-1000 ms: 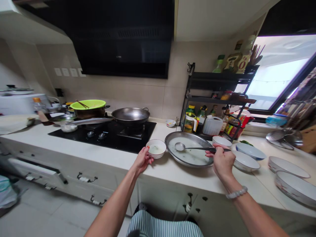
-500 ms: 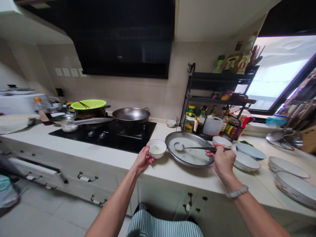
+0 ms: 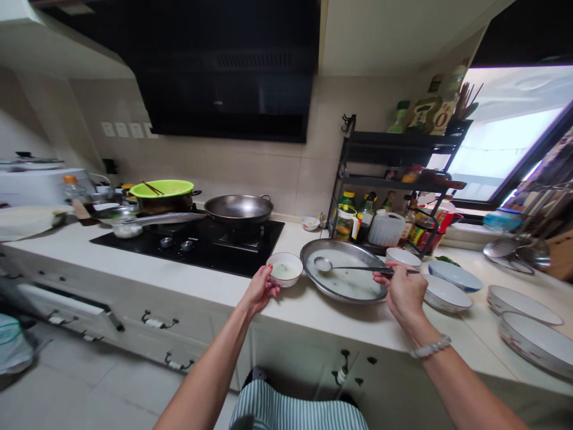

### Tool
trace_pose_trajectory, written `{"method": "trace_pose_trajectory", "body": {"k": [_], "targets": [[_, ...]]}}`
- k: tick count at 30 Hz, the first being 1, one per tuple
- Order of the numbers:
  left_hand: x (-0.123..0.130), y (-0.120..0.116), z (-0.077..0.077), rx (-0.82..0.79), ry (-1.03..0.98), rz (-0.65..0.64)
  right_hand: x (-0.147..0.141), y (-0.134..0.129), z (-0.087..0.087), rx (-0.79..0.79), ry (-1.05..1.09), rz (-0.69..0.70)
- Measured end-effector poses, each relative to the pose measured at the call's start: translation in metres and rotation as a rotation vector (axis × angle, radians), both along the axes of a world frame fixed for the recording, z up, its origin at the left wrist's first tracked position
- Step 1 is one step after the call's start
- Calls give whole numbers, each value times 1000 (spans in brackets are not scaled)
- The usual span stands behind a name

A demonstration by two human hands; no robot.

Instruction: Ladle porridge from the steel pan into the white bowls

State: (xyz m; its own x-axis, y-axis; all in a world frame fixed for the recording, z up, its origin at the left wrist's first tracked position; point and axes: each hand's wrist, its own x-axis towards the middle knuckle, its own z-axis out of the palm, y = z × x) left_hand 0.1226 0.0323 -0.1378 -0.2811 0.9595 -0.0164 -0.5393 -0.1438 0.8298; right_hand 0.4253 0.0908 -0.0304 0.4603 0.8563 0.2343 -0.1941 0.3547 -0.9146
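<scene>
A small white bowl (image 3: 285, 270) with whitish liquid and green bits inside is pinched at its left rim by my left hand (image 3: 262, 289). Beside it, a wide metal basin (image 3: 342, 294) on the counter holds milky liquid. My right hand (image 3: 405, 292) is closed around the dark handle of a ladle (image 3: 323, 264), whose metal head is over the left part of the basin, at the liquid. The ladle's handle crosses the basin's right rim. Several white bowls stand just right of the basin, one (image 3: 444, 294) close beyond my right hand.
A wok (image 3: 239, 208) and a pot topped by a green colander (image 3: 163, 189) are on the black stove (image 3: 197, 257). Behind the basin stands a black rack (image 3: 403, 182) with bottles. Two larger bowls (image 3: 537, 343) lie at the right; a tiny bowl (image 3: 310, 223) sits behind.
</scene>
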Motion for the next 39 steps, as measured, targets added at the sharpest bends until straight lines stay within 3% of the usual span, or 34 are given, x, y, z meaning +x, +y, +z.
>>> {"method": "trace_pose_trajectory", "body": {"k": [6,13,19,26,31,34,39], "targets": [[0,-1,1,-2,10,-4,-8,-3,11,24,0,-5],[1,-1,3,3,7,-6,-31,-15,25,106,23,136],[1,0,2,7,8,0,-54,-32,19,181,-156,208],[2,-2,5,-1,9,0,-53,-56,-1,585,-601,237],[2,-1,3,-1,7,1,-46,-63,-10,879,-798,303],[2,-1,2,-3,7,2,-47,-63,-12,824,-780,296],[1,-1,2,5,17,-8,-44,-47,-4,434,-416,154]]}}
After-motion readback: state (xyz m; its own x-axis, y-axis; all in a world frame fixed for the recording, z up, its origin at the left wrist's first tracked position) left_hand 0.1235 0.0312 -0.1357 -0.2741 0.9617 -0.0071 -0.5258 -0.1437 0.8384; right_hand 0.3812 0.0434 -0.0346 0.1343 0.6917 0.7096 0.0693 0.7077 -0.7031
